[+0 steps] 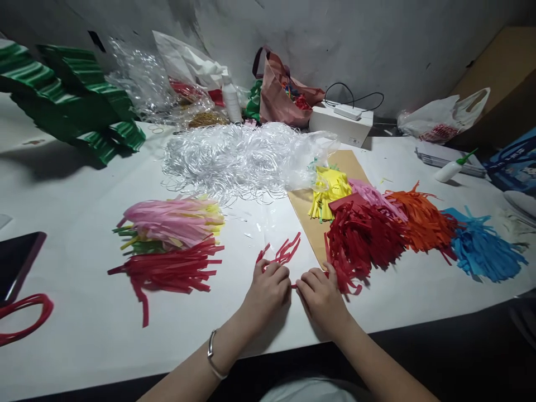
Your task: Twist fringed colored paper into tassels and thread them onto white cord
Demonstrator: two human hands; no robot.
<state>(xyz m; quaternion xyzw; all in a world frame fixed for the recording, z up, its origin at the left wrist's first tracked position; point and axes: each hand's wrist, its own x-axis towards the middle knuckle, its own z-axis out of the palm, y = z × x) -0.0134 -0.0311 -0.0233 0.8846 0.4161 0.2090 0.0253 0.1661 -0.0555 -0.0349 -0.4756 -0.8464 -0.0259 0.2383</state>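
Note:
Both my hands are close together near the table's front edge, fingers closed on a red paper tassel (287, 249). My left hand (269, 287) grips it with the cut strips fanning out beyond the fingers. My right hand (320, 293) pinches the same red paper, and a thin twisted length shows between the two hands. A pile of dark red fringed paper (364, 231) lies just beyond my right hand. Left of my hands rest a red tassel bunch (176, 268) and pink tassels (167, 220) mixed with yellow and green strips.
A heap of clear shiny cord (234, 156) lies at the middle back. Yellow (330, 187), orange (422, 223) and blue fringed paper (481, 245) spread rightward, partly over brown card (304, 209). A glue bottle (450, 170) is at right, a green layered piece (75, 106) at back left, red-handled scissors (37, 312) at left.

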